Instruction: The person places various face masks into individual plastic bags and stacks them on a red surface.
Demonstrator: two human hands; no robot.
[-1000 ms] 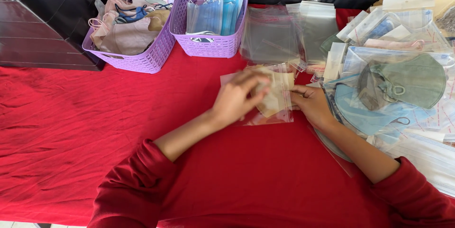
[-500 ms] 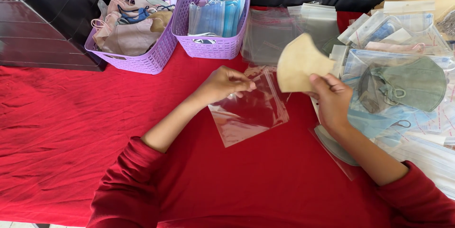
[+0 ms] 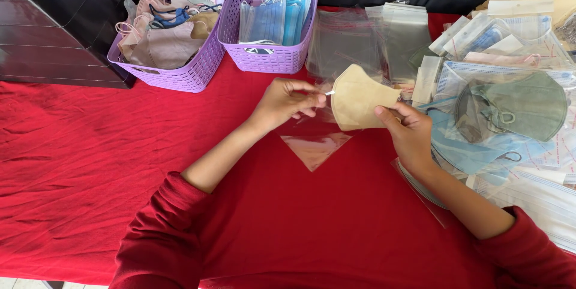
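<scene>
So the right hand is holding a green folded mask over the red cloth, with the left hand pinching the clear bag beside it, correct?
Not quite: the head view shows the mask in the right hand is beige, not green. A green mask lies bagged in the pile to the right. The rest holds: the left hand pinches the clear bag over the red cloth.

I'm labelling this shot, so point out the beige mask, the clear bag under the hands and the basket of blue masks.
beige mask (image 3: 357, 98), head view, middle of its folded face.
clear bag (image 3: 314, 147), head view, its lower corner.
basket of blue masks (image 3: 273, 58), head view, purple front wall.
</scene>
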